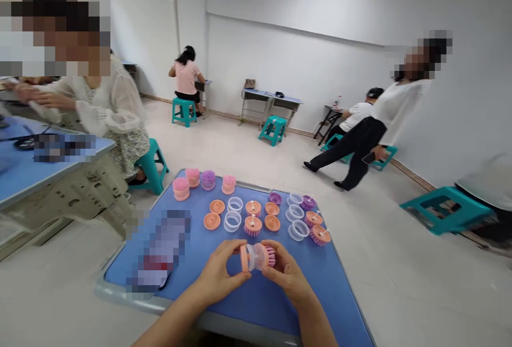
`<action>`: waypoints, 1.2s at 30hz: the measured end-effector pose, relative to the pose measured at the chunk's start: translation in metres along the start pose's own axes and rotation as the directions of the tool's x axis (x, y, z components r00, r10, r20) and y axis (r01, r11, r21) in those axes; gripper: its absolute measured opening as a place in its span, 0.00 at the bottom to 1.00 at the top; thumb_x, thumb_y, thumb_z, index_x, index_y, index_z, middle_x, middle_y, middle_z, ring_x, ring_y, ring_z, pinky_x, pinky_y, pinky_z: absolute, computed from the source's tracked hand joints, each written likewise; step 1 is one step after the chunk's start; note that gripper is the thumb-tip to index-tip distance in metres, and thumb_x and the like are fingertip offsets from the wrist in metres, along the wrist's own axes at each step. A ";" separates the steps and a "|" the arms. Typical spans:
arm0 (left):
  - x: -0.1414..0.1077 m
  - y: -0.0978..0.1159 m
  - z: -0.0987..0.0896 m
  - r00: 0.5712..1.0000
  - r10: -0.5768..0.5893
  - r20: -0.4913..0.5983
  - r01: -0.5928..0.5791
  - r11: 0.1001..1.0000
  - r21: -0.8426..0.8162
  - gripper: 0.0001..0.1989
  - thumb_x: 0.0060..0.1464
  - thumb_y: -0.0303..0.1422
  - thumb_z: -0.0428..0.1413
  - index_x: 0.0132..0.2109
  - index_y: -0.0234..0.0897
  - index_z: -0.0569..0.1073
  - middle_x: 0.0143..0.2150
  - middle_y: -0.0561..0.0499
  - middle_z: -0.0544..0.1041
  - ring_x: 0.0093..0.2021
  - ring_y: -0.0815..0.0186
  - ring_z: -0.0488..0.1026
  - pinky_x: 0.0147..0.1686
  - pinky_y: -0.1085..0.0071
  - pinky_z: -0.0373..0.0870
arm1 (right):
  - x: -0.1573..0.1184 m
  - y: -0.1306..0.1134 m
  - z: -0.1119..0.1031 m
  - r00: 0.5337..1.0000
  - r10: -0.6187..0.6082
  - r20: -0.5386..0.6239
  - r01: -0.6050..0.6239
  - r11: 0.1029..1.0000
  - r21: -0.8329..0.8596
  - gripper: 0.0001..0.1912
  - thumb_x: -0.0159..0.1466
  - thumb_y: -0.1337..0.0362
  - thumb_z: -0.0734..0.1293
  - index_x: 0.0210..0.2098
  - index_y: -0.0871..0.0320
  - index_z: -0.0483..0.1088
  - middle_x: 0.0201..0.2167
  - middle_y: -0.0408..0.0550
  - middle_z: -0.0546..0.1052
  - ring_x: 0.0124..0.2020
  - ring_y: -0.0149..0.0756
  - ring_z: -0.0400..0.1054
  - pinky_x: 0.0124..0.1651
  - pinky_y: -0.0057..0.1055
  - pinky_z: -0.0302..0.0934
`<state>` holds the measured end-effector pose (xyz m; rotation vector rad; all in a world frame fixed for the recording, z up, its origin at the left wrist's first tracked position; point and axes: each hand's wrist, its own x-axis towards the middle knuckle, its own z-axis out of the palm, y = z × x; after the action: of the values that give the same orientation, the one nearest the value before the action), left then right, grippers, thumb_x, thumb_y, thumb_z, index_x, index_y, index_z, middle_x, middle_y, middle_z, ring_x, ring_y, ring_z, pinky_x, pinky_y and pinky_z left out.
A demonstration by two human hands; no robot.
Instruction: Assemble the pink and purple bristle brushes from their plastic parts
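Above the front of the blue table, my two hands hold a round massage brush (pixel 258 257) sideways between them. My left hand (pixel 222 273) pinches its orange cap (pixel 244 258) at the left end. My right hand (pixel 286 272) grips the orange base with pink bristles at the other end. A clear plastic ring lies between cap and bristles; whether the pieces are joined, I cannot tell. Just beyond my hands are orange caps (pixel 212 221), clear rings (pixel 232 222) and bristle heads (pixel 253 225), laid out in groups. Several finished-looking brushes (pixel 181 189) stand bristles up at the far left.
The blue table (pixel 224 304) has a raised grey edge. On its left lies a blurred-out flat object (pixel 162 251). A person in white sits at another table on the left. Someone walks past on the right, near a teal stool (pixel 448 209). Other people sit along the wall.
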<state>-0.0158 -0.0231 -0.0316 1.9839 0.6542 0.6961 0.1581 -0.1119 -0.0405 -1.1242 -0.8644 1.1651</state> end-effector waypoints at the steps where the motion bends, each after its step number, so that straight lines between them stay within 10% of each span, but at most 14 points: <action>1: -0.001 0.001 0.000 1.000 0.004 0.002 -0.004 1.000 -0.006 0.26 0.43 0.30 0.60 0.52 0.38 0.66 0.50 0.45 0.72 0.50 0.57 0.69 0.51 0.60 0.65 | -0.001 0.002 -0.002 1.000 0.006 -0.010 -0.006 1.000 -0.013 0.24 0.47 0.60 0.76 0.43 0.51 0.69 0.37 0.44 0.73 0.36 0.37 0.67 0.41 0.33 0.61; 36: -0.001 -0.002 0.001 0.999 -0.044 -0.012 0.044 0.997 -0.061 0.27 0.41 0.31 0.60 0.52 0.40 0.69 0.48 0.46 0.75 0.47 0.57 0.71 0.50 0.60 0.67 | 0.002 0.006 0.002 0.996 -0.075 -0.052 0.067 0.988 -0.142 0.23 0.46 0.57 0.75 0.41 0.54 0.70 0.31 0.44 0.71 0.27 0.33 0.63 0.29 0.29 0.61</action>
<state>-0.0163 -0.0235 -0.0336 1.9050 0.6750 0.6951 0.1554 -0.1094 -0.0463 -1.2252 -0.9459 1.0210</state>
